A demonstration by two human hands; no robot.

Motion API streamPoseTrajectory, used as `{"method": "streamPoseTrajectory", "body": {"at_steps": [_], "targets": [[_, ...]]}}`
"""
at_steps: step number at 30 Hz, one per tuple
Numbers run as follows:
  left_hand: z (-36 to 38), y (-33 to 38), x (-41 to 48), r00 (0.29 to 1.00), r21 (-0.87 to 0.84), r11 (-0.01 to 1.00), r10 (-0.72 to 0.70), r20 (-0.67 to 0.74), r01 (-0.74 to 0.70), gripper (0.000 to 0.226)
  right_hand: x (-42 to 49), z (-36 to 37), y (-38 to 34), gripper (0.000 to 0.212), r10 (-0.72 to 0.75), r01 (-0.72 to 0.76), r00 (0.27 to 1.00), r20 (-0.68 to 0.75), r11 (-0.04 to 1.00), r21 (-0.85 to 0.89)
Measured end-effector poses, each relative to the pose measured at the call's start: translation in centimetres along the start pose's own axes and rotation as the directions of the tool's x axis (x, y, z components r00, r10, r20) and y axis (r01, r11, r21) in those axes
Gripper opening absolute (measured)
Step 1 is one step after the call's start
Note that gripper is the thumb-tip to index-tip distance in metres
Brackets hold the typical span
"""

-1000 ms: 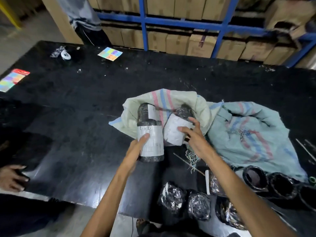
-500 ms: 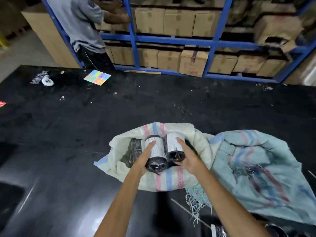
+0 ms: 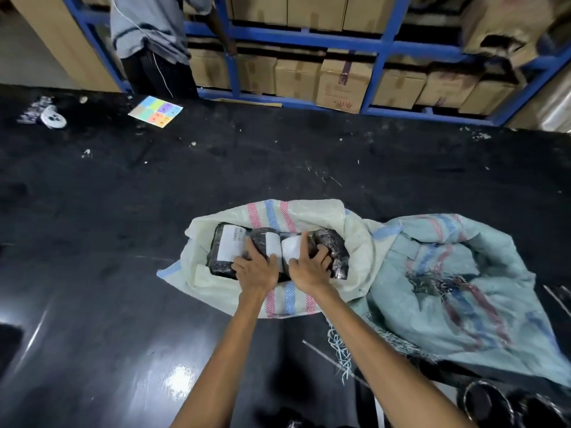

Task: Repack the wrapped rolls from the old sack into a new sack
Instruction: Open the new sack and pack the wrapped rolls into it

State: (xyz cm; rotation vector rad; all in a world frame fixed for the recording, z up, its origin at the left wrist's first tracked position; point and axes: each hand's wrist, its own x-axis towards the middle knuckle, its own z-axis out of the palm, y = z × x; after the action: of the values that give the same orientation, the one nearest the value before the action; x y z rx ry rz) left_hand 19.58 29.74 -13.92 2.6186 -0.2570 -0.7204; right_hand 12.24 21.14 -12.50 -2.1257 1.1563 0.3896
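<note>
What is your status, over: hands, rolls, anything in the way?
Both hands open: left hand pressing one roll, right hand pressing its neighbour. Rolls side by side inside cream sack. Nothing blocking; teal sack lies alongside.

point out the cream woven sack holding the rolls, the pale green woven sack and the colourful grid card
cream woven sack (image 3: pixel 309 211), head view, far rim fold
pale green woven sack (image 3: pixel 432 322), head view, crumpled fabric near its middle
colourful grid card (image 3: pixel 155 111), head view, centre of the card

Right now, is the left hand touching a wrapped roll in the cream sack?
Touching. Head view: left hand presses on the middle wrapped roll inside the cream sack, no gap visible.
</note>
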Motion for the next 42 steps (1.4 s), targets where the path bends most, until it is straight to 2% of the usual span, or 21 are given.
{"method": "streamPoseTrajectory", "body": {"at_steps": [1, 3, 4, 6, 9, 11, 14, 17, 19, 21, 24, 27, 29, 31, 33, 36, 39, 42], "targets": [[0.3, -0.4, -0.3, 0.998, 0.129, 0.990, 0.057, -0.005, -0.056, 0.081, -0.1, 0.2, 0.2, 0.084, -0.036, 0.034, 0.999, -0.013, 0.994, -0.108], [0.9, -1.3, -0.5, 0.982, 0.388, 0.908, 0.185, -0.035, -0.157, 0.078, -0.4, 0.7, 1.0, 0.089, -0.158, 0.115, 0.981, -0.110, 0.938, -0.328], [1.1, -1.9, -0.3, 0.972, 0.463, 0.867, 0.231, -0.047, -0.183, 0.076, -0.5, 1.0, 1.3, 0.089, -0.215, 0.139, 0.963, -0.163, 0.913, -0.383], [1.2, -2.6, 0.2, 0.958, 0.535, 0.819, 0.280, -0.056, -0.207, 0.074, -0.3, 1.3, 1.7, 0.086, -0.258, 0.165, 0.948, -0.187, 0.901, -0.402], [1.0, -2.6, 1.0, 0.961, 0.570, 0.794, 0.276, -0.032, -0.210, 0.076, 0.6, 1.2, 1.7, 0.079, -0.247, 0.177, 0.958, -0.145, 0.909, -0.377], [0.3, -2.4, 0.8, 0.960, 0.541, 0.807, 0.281, -0.001, -0.236, 0.076, 0.7, 0.5, 1.9, 0.072, -0.251, 0.202, 0.962, -0.112, 0.923, -0.328], [-1.3, -3.0, -0.7, 0.923, 0.264, 0.892, 0.384, -0.017, -0.366, 0.067, -1.3, -1.5, 3.7, 0.061, -0.358, 0.335, 0.924, -0.134, 0.928, -0.164], [-2.5, -5.1, -4.7, 0.818, 0.160, 0.818, 0.569, -0.090, -0.552, 0.054, -6.4, -3.2, 7.1, 0.054, -0.484, 0.480, 0.824, -0.295, 0.872, -0.089], [-2.5, -6.9, -8.6, 0.786, 0.097, 0.783, 0.618, -0.020, -0.614, 0.051, -10.9, -3.3, 10.0, 0.049, -0.499, 0.513, 0.794, -0.348, 0.856, -0.057], [-1.5, -9.5, -12.6, 0.764, 0.076, 0.766, 0.618, 0.187, -0.638, 0.056, -15.4, -2.6, 13.6, 0.049, -0.467, 0.483, 0.837, -0.285, 0.875, -0.013], [0.9, -13.1, -17.0, 0.687, 0.132, 0.741, 0.519, 0.509, -0.658, 0.083, -20.6, -0.4, 18.4, 0.062, -0.424, 0.424, 0.906, -0.005, 0.905, 0.014], [4.0, -15.1, -21.0, 0.655, 0.277, 0.684, 0.383, 0.651, -0.675, 0.115, -23.5, 3.6, 21.7, 0.090, -0.397, 0.435, 0.897, 0.195, 0.873, -0.221], [6.1, -16.1, -22.9, 0.630, 0.348, 0.582, 0.396, 0.668, -0.735, 0.127, -24.5, 6.3, 22.8, 0.112, -0.367, 0.445, 0.892, 0.265, 0.815, -0.370], [8.0, -17.1, -24.0, 0.614, 0.386, 0.502, 0.447, 0.650, -0.774, 0.129, -25.1, 8.6, 23.4, 0.126, -0.325, 0.433, 0.898, 0.297, 0.776, -0.458], [9.3, -17.7, -24.3, 0.620, 0.377, 0.502, 0.519, 0.589, -0.778, 0.117, -25.2, 10.2, 23.8, 0.127, -0.276, 0.386, 0.918, 0.285, 0.785, -0.484], [9.6, -17.8, -24.5, 0.638, 0.320, 0.559, 0.587, 0.499, -0.765, 0.092, -25.3, 11.2, 24.2, 0.115, -0.271, 0.348, 0.936, 0.223, 0.801, -0.487], [7.8, -17.0, -23.6, 0.695, 0.249, 0.664, 0.578, 0.429, -0.705, 0.095, -25.1, 9.6, 22.8, 0.114, -0.312, 0.348, 0.938, 0.154, 0.850, -0.395], [4.1, -15.0, -21.4, 0.733, 0.180, 0.716, 0.622, 0.275, -0.675, 0.097, -23.5, 5.1, 18.8, 0.113, -0.355, 0.364, 0.931, 0.084, 0.894, -0.263]]}}
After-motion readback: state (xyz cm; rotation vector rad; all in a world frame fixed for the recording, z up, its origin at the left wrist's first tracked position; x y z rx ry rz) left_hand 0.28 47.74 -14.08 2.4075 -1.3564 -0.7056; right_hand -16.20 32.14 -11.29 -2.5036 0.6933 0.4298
